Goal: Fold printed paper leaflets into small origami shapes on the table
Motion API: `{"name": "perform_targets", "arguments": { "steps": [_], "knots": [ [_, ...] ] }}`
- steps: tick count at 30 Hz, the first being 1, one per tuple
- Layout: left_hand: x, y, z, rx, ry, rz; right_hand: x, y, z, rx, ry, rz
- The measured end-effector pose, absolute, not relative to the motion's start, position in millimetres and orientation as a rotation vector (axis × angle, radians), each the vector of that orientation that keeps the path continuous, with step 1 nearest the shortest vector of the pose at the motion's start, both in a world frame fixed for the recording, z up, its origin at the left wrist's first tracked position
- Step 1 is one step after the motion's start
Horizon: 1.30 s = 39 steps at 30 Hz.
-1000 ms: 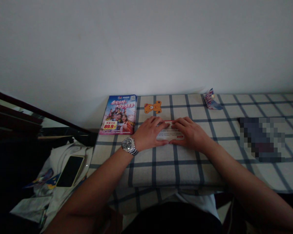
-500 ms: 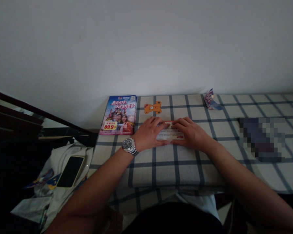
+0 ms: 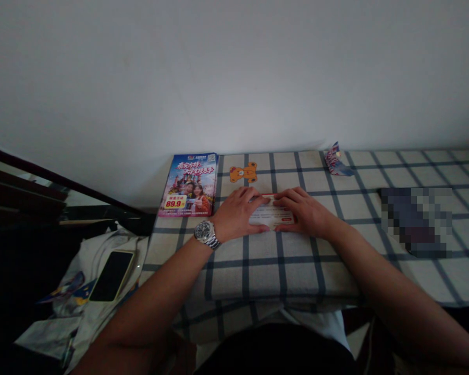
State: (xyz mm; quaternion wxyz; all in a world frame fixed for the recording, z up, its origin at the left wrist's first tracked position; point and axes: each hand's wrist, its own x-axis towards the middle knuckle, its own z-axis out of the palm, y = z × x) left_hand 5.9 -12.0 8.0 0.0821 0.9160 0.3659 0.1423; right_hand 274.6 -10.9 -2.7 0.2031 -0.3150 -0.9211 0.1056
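A small folded flyer [image 3: 272, 214], printed with text and edged in red at the top, lies on the checked cloth in front of me. My left hand [image 3: 239, 212] holds its left part, thumb at the near edge and fingers over the far edge. Around the right part my right hand [image 3: 304, 212] is curled the same way, with its fingers close to the left ones. Both hands cover the flyer's ends. On my left wrist is a metal watch [image 3: 206, 233].
A stack of colourful flyers [image 3: 189, 185] lies to the left, beside a bear picture [image 3: 243, 172]. A creased piece of printed paper [image 3: 338, 161] stands near the wall. A pixelated dark object [image 3: 414, 221] lies right. Lower left, a phone [image 3: 111, 276] rests on a white bag [image 3: 91, 255].
Both hands stay on the flyer in almost the same hold. The view has shifted very slightly; nothing else has visibly moved.
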Motion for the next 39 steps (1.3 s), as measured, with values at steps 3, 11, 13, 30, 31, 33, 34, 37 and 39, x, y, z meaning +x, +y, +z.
{"name": "perform_targets", "arguments": {
  "steps": [3,11,13,30,31,33,34,37,39],
  "knots": [
    [5.8,-11.6,7.8,2.732,1.089,0.425,276.1,-9.9,-2.8,-0.881,-2.570,0.322],
    [6.0,-11.1,7.3,2.722,1.095,0.418,286.9,-2.7,-6.2,-0.849,-2.592,0.433],
    [6.0,-11.3,6.8,2.720,1.099,0.425,287.3,-1.9,-7.3,-0.849,-2.591,0.435],
    [4.9,-10.3,10.4,2.755,1.078,0.425,286.2,-4.1,-9.4,-0.809,-2.550,0.380],
    [4.6,-10.1,10.7,2.755,1.084,0.427,285.9,-3.8,-9.7,-0.807,-2.550,0.373],
    [3.9,-9.3,11.0,2.749,1.103,0.438,285.2,-2.7,-10.0,-0.804,-2.548,0.356],
    [3.5,-8.8,11.1,2.744,1.110,0.443,284.7,-2.0,-9.9,-0.806,-2.549,0.348],
    [2.8,-7.0,10.5,2.723,1.116,0.461,283.2,-0.1,-8.3,-0.840,-2.550,0.330],
    [2.5,-5.8,9.6,2.705,1.114,0.480,282.4,0.3,-6.5,-0.878,-2.539,0.318]
  ]
}}
